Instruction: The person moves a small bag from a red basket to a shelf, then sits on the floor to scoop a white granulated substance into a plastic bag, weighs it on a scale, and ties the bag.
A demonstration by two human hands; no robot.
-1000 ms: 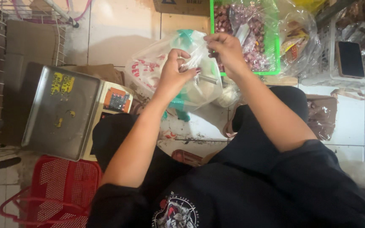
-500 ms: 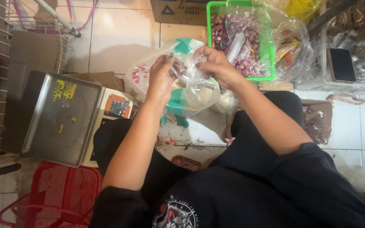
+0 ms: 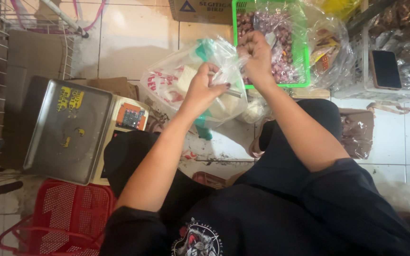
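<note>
A clear plastic bag (image 3: 193, 83) with pale blocks inside is held up over the tiled floor, in front of the green basket (image 3: 304, 71) of reddish shallots; its gathered neck is pinched by the left hand (image 3: 204, 90), fingers closed tight on the film; the right hand (image 3: 257, 54) is curled shut on the twisted top; the film is judged thin, slippery and limp, best gripped at the bunched neck; 1 metal scale (image 3: 69, 128) sits well apart at left.
</note>
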